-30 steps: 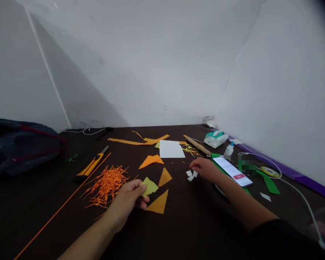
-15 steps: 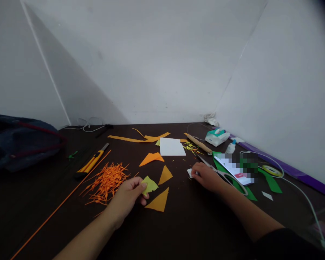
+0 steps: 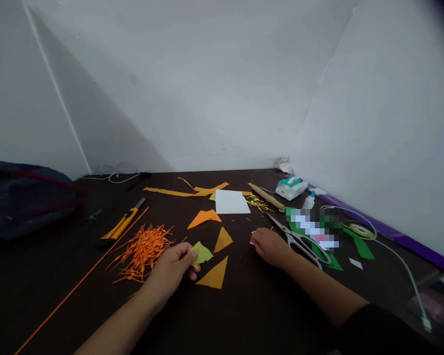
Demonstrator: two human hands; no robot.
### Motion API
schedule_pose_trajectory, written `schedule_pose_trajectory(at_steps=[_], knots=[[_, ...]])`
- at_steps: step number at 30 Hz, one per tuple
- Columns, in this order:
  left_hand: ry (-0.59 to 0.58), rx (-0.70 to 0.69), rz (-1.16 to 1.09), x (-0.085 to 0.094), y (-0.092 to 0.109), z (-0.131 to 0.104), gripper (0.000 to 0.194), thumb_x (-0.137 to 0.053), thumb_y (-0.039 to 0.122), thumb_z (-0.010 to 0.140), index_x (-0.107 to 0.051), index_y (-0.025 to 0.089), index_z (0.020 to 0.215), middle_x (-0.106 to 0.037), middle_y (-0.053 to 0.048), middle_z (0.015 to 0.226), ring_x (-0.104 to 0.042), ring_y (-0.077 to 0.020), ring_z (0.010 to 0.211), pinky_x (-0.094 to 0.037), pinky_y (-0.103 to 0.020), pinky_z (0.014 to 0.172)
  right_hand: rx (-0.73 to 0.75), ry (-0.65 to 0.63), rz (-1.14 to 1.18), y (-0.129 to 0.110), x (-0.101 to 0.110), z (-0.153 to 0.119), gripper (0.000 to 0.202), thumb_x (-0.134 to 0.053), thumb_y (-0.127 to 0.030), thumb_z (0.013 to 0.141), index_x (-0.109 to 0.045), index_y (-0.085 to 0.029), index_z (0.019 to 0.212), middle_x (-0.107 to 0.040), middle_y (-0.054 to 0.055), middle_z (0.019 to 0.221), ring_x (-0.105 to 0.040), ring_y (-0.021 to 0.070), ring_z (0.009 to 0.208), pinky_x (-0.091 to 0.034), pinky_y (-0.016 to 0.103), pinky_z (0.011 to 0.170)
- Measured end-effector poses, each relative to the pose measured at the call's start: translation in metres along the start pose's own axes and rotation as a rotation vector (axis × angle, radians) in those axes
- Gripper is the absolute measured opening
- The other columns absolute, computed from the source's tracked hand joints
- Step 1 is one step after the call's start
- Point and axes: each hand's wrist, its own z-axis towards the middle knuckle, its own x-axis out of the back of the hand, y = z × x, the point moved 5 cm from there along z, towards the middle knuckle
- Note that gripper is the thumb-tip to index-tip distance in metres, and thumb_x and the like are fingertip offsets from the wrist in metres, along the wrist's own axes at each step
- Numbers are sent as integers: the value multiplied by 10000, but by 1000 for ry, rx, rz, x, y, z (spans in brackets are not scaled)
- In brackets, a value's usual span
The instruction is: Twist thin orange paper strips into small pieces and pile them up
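Note:
My left hand (image 3: pixel 179 264) pinches a small yellow-green paper piece (image 3: pixel 203 254) between thumb and fingers, beside a heap of thin orange pieces (image 3: pixel 142 251). Two mustard triangles (image 3: pixel 222 240) lie just right of it, and an orange piece (image 3: pixel 203 217) is farther back. My right hand (image 3: pixel 268 245) rests low on the table with fingers curled together at a small white scrap (image 3: pixel 252 238), most of which they cover. Scissors (image 3: pixel 299 239) lie partly open just behind my right forearm. A white square sheet (image 3: pixel 232 202) lies in the middle.
A yellow cutter (image 3: pixel 122 224) and a long orange stick (image 3: pixel 81 282) lie at left, near a dark bag (image 3: pixel 25 202). At right are a tissue pack (image 3: pixel 290 188), a glue bottle (image 3: pixel 309 200), green paper (image 3: pixel 360 245), a tape roll (image 3: pixel 361 230) and a white cable (image 3: pixel 403 268).
My right hand has shifted slightly left and covers more of the white scrap. My left hand still holds the yellow-green piece. The whole view has shifted a little.

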Motion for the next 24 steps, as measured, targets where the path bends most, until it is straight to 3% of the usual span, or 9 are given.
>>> schedule_pose_trajectory(at_steps=[5,9,11,16,24], knots=[[44,21,3,0,-2,1,253,-523,371,730,-463,168,592,-591,19,548,-515,-105,450,-361,-222,501,-49,27,190,-26,-2,18,94,-451,-199,769,-538,-177,738,-575,28,675,-530,144,635,-408,261,601],[116,48,-3,3,-7,2,244,-524,349,722,-444,165,583,-580,16,507,-505,-98,404,-341,-204,448,-94,0,888,-72,-10,38,61,-459,-231,766,-498,-183,766,-522,-14,610,-474,95,504,-383,217,480],[153,30,-20,5,-7,2,223,-511,335,731,-457,161,602,-587,10,522,-507,-95,400,-331,-197,431,-87,-49,1068,-98,-14,45,34,-508,-215,726,-502,-181,725,-497,-28,582,-440,81,475,-361,212,462],[209,-18,-74,11,-4,1,219,-495,342,747,-480,157,630,-596,-5,567,-535,-107,438,-361,-205,441,-54,22,879,-129,-12,51,55,-573,-196,668,-530,-173,642,-487,-29,553,-410,86,502,-329,219,470],[173,-61,-105,11,4,-3,194,-542,324,727,-544,139,667,-595,-13,641,-573,-126,531,-418,-241,540,0,74,703,-137,-15,50,64,-538,-167,692,-561,-175,634,-568,-6,612,-486,113,578,-373,242,545]])
